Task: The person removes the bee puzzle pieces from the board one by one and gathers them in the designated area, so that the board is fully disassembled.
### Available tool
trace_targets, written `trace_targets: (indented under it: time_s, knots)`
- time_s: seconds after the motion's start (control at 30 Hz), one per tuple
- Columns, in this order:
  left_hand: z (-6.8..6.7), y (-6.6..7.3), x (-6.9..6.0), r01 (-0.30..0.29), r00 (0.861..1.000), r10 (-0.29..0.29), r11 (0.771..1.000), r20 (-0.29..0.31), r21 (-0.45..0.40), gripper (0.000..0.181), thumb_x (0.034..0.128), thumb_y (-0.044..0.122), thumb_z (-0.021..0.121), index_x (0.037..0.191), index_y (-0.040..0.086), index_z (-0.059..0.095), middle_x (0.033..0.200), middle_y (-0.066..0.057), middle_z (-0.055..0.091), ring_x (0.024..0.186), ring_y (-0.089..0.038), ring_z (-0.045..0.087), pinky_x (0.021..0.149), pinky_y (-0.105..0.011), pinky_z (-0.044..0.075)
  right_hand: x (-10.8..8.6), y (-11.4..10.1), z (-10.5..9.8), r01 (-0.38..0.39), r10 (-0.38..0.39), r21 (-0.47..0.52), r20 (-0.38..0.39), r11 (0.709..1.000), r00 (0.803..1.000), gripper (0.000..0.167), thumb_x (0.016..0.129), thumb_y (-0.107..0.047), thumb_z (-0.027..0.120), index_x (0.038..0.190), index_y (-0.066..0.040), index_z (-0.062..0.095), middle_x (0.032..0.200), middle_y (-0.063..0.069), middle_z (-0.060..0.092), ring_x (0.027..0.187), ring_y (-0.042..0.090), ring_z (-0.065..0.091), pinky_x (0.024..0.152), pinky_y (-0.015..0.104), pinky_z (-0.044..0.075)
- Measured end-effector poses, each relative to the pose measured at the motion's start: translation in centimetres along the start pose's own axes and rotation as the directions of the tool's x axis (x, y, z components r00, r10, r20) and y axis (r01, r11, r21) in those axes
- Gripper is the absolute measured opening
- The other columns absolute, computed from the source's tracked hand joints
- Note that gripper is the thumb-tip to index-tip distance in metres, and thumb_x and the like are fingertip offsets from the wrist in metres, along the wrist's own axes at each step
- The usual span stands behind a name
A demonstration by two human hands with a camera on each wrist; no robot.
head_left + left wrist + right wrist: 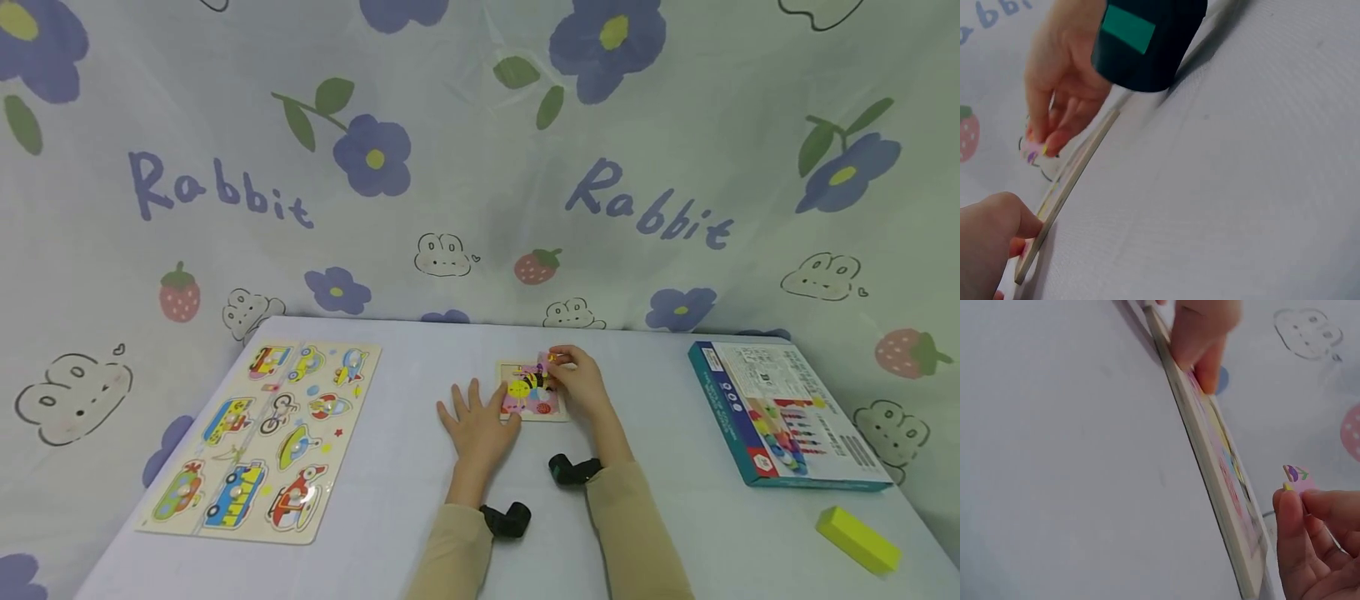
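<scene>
- Small flat pink puzzle piece (1302, 480) with purple and green print is held above the far right part of the square wooden bee-picture puzzle board (1210, 478), apart from its surface
- Right hand (581, 383) is the nearer one, thumb and fingertips pinching the piece; its long axis is hard to tell
- Board lies below those fingers, flat on the white table (645, 375)
- Left hand (480, 429) has fingers spread wide, thumb and index finger touching the board's left side
</scene>
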State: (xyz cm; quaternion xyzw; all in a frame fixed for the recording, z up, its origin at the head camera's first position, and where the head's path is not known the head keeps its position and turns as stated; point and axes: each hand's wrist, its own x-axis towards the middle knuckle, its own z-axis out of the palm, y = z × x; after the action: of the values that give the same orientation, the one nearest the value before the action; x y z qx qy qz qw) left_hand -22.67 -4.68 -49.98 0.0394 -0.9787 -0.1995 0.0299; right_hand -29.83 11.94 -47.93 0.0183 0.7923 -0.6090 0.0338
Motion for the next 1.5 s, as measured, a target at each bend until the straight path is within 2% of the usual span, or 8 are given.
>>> trace_targets:
  time_s: [0.13, 0.3, 0.43, 0.6, 0.83, 1.03, 1.5]
  knots:
    - [-0.1, 0.0, -0.1, 0.001, 1.0, -0.001, 1.0, 0.003, -0.01, 0.055, 0.0841, 0.046, 0.053, 0.137, 0.033, 0.046, 0.148, -0.016, 0.027, 0.137, -0.046, 0.007, 0.102, -0.065, -0.005, -0.5, 0.7, -1.2, -0.036, 0.036, 0.013, -0.073, 0.999, 0.997, 0.037, 0.087, -0.006, 0.06, 0.124, -0.003, 0.054, 0.107, 0.015, 0.053, 0.078, 0.014, 0.059, 0.069, 0.019, 0.05]
    - [-0.2, -0.2, -0.3, -0.004, 1.0, 0.004, 1.0, -0.004, -0.013, 0.054, 0.0842, 0.045, 0.053, 0.137, 0.033, 0.045, 0.148, -0.017, 0.027, 0.137, -0.046, 0.007, 0.102, -0.065, -0.005, -0.9, 1.1, -2.1, -0.05, 0.049, -0.005, -0.123, 0.999, 0.991, 0.042, 0.083, -0.002, 0.061, 0.124, -0.004, 0.056, 0.112, 0.016, 0.055, 0.095, 0.022, 0.053, 0.075, 0.02, 0.048]
    - [-0.3, -0.3, -0.5, -0.003, 1.0, 0.003, 1.0, -0.007, -0.019, 0.054, 0.0841, 0.044, 0.054, 0.136, 0.032, 0.046, 0.147, -0.017, 0.027, 0.137, -0.046, 0.008, 0.102, -0.065, -0.005, -1.1, 1.3, -2.3, -0.065, 0.055, -0.053, -0.164, 0.996, 0.985, 0.041, 0.083, -0.003, 0.06, 0.124, -0.004, 0.055, 0.111, 0.017, 0.058, 0.095, 0.024, 0.056, 0.075, 0.021, 0.049]
    - [-0.3, -0.4, -0.6, -0.006, 1.0, 0.006, 1.0, -0.009, -0.029, 0.054, 0.084, 0.043, 0.054, 0.136, 0.032, 0.046, 0.147, -0.017, 0.027, 0.137, -0.046, 0.007, 0.102, -0.065, -0.005, -1.2, 1.7, -2.7, -0.051, 0.016, -0.16, -0.212, 0.986, 0.977, 0.039, 0.083, 0.0, 0.058, 0.122, -0.003, 0.057, 0.11, 0.017, 0.06, 0.094, 0.026, 0.058, 0.073, 0.024, 0.048]
    - [-0.3, -0.4, -0.5, -0.013, 1.0, 0.013, 1.0, -0.014, -0.026, 0.054, 0.0845, 0.043, 0.053, 0.137, 0.032, 0.046, 0.147, -0.018, 0.026, 0.137, -0.046, 0.006, 0.102, -0.065, -0.006, -1.3, 1.7, -3.2, -0.006, -0.052, -0.276, -0.201, 0.961, 0.978, 0.04, 0.084, 0.002, 0.056, 0.124, 0.003, 0.056, 0.106, 0.019, 0.059, 0.098, 0.03, 0.058, 0.08, 0.036, 0.049]
    - [-0.3, -0.2, -0.4, -0.012, 1.0, 0.011, 1.0, -0.012, -0.024, 0.054, 0.0846, 0.043, 0.053, 0.137, 0.032, 0.045, 0.148, -0.017, 0.026, 0.137, -0.046, 0.006, 0.102, -0.065, -0.006, -1.3, 1.5, -3.5, 0.013, -0.078, -0.331, -0.183, 0.943, 0.98, 0.041, 0.083, 0.001, 0.054, 0.124, 0.006, 0.054, 0.105, 0.022, 0.058, 0.099, 0.033, 0.057, 0.082, 0.04, 0.049]
    - [-0.1, -0.1, -0.3, -0.019, 1.0, 0.019, 0.999, -0.017, -0.025, 0.053, 0.0859, 0.04, 0.052, 0.137, 0.031, 0.045, 0.147, -0.018, 0.026, 0.137, -0.046, 0.006, 0.102, -0.065, -0.006, -1.0, 1.6, -3.6, 0.005, -0.085, -0.366, -0.201, 0.93, 0.976, 0.041, 0.082, 0.001, 0.055, 0.122, 0.008, 0.055, 0.105, 0.024, 0.053, 0.101, 0.037, 0.056, 0.083, 0.044, 0.048]
